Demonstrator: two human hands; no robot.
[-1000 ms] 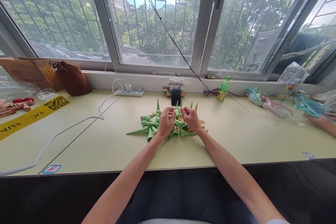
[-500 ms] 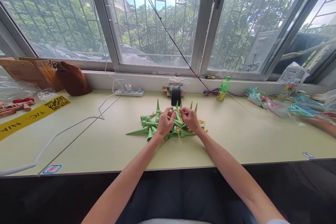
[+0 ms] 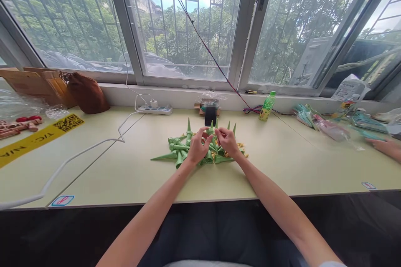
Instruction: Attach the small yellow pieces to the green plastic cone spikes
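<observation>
A heap of green hollow plastic spikes (image 3: 179, 155) lies on the pale table, with small yellow pieces (image 3: 242, 146) showing among and behind them. Over this heap, my left hand (image 3: 198, 147) curls its fingers and thumb round a green plastic spike (image 3: 211, 131) whose tip points up. My right hand (image 3: 227, 142) is close beside it, thumb and fingertips pinched together near that spike. Whatever small thing sits in the right pinch is too small to make out. Several other spikes stand upright at the back of the heap.
Behind the heap a dark phone (image 3: 210, 116) leans against a small box. A power strip (image 3: 156, 110) with a white cable, a green-capped bottle (image 3: 267, 106) and a brown bag (image 3: 87, 94) stand along the window. Another person's hand (image 3: 384, 147) reaches in at right, near bagged items (image 3: 332, 127).
My hands stay over the heap with only slight finger movement. At the right edge, the other person's hand has shifted and the blue item near it has moved.
</observation>
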